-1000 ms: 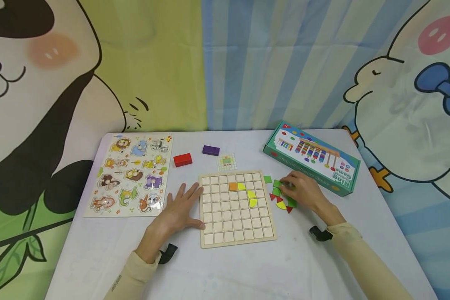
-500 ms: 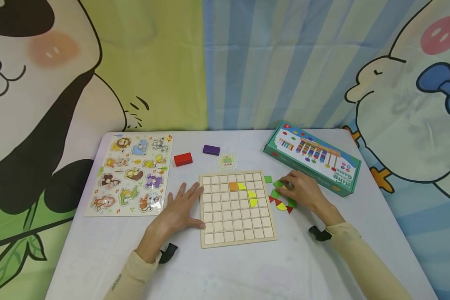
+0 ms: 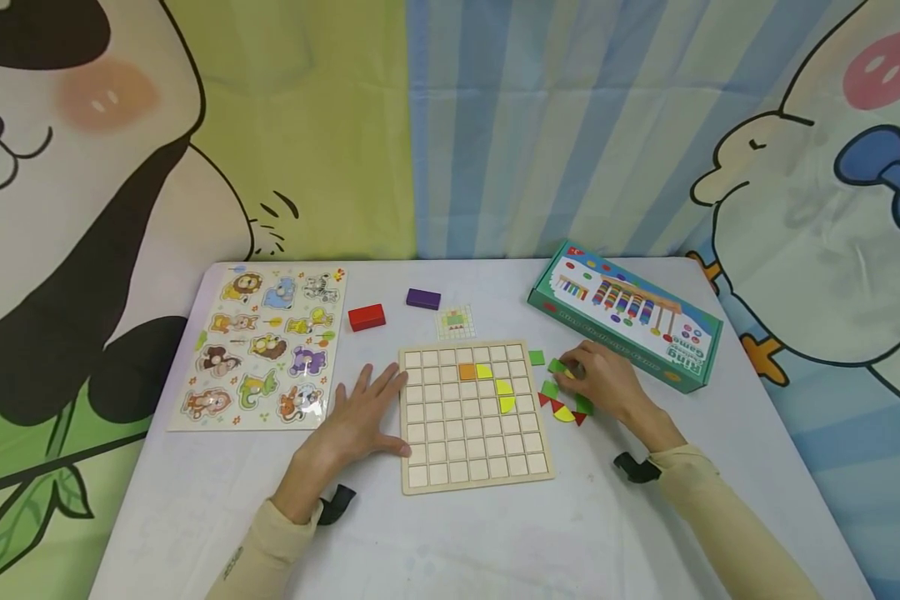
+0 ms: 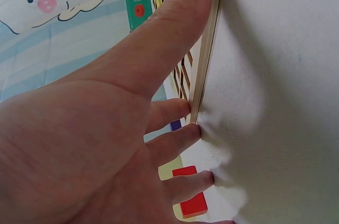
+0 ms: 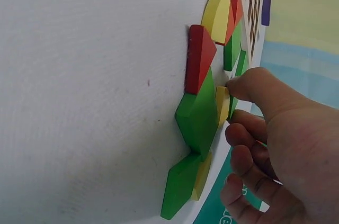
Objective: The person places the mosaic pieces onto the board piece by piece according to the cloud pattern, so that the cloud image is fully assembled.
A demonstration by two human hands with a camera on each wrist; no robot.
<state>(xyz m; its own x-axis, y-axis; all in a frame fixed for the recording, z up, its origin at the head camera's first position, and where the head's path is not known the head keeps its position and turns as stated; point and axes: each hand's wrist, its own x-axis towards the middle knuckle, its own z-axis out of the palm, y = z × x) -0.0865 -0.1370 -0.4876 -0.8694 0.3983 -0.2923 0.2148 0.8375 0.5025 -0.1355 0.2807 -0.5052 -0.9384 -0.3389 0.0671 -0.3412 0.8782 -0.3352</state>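
Left hand (image 3: 356,421) flat, fingers spread, bracing grid board (image 3: 472,414) edge; right hand (image 3: 598,379) seemingly pinching a green tile (image 3: 557,366) in the loose pile beside the board — lift clear, keep board pinned.

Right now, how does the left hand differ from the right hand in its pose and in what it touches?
The left hand lies flat with straight, spread fingers against the left edge of the wooden grid board; the right hand has curled fingers among the loose coloured wooden pieces. The left hand holds nothing; the right hand's fingertips pinch a green piece. Both rest on the white table beside the board.
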